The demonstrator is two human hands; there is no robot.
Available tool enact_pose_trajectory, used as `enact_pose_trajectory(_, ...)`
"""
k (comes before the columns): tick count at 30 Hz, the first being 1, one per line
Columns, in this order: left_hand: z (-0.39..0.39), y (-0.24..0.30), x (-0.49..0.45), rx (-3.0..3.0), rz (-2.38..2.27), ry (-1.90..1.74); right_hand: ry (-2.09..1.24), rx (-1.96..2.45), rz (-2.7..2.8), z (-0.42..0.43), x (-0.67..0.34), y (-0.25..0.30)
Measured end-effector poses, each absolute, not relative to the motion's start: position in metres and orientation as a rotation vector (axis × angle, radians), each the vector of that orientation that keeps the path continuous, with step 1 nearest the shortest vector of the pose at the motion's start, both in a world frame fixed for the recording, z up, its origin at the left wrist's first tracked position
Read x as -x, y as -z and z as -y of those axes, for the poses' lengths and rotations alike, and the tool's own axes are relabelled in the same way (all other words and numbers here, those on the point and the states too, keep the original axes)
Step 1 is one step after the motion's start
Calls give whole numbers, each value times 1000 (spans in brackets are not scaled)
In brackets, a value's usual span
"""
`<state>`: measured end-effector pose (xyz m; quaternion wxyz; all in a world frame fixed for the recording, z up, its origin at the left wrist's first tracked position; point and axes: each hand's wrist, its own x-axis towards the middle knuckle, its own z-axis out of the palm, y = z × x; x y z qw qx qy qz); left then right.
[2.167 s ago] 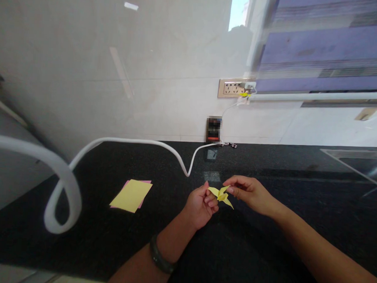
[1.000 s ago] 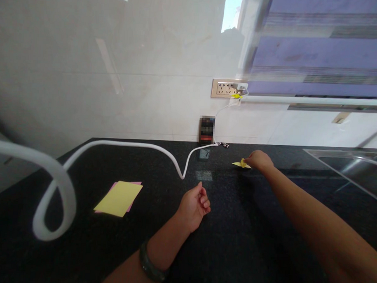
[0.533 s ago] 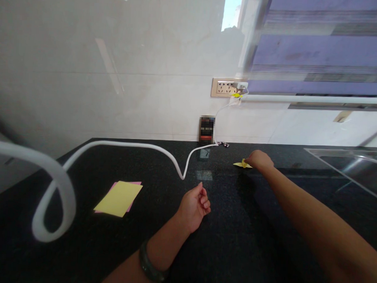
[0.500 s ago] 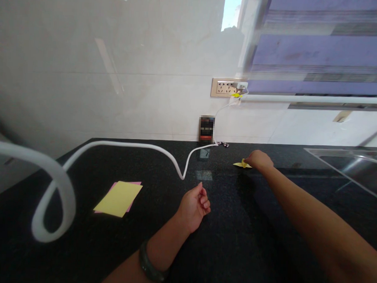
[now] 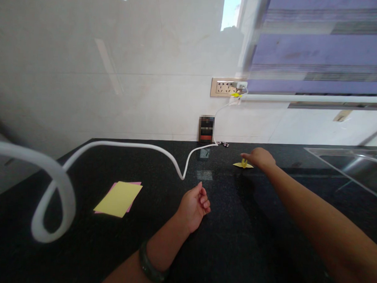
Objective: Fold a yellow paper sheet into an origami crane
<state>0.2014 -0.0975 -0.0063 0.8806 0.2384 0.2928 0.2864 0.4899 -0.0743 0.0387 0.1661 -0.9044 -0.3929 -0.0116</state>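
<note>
A small folded yellow paper piece (image 5: 244,164), with pointed ends and a raised middle, stands on the dark countertop. My right hand (image 5: 260,159) hovers just behind and to the right of it, a finger stretched out over its top; the paper shows free below. My left hand (image 5: 195,208) rests palm inward near the middle of the counter, its fingers loosely curled and nothing visible in them. To the left lie flat sheets, a yellow paper (image 5: 118,199) on top of a pink paper (image 5: 137,183).
A thick white cable (image 5: 129,145) loops across the left and runs to a phone-like device (image 5: 206,129), its screen blurred, leaning on the wall. Behind is a wall socket (image 5: 224,88) with a charger. A metal sink (image 5: 357,164) is at the right.
My right hand has let go of the folded yellow paper and lifted slightly, its fingers straightening. The paper stays in place. My left hand has not moved.
</note>
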Motion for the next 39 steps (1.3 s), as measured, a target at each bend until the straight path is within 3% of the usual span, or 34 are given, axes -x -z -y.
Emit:
enact_pose_trajectory(5,98,5,-201,-489,-605,-598,105,2541,1256,87,-450,-47)
enact_pose_trajectory(13,96,8,-198,-507,-602,-614,-104,2308,1708,124,-327,6)
enact_pose_trajectory(22,89,-22,-181,-879,-610,-629,-145,2086,1889,129,-331,15)
enact_pose_trajectory(25,59,-40,-140,-1413,-849,-591,-188,2028,1922,128,-336,19)
enact_pose_trajectory(27,36,-47,-101,-1919,-1293,-515,-212,2005,1930,127,-338,22)
enact_pose_trajectory(33,2,-37,2,-2100,-1833,-336,-249,2000,1942,124,-338,27)
enact_pose_trajectory(39,12,-14,21,-2233,-1954,-137,-272,2015,1976,122,-340,27)
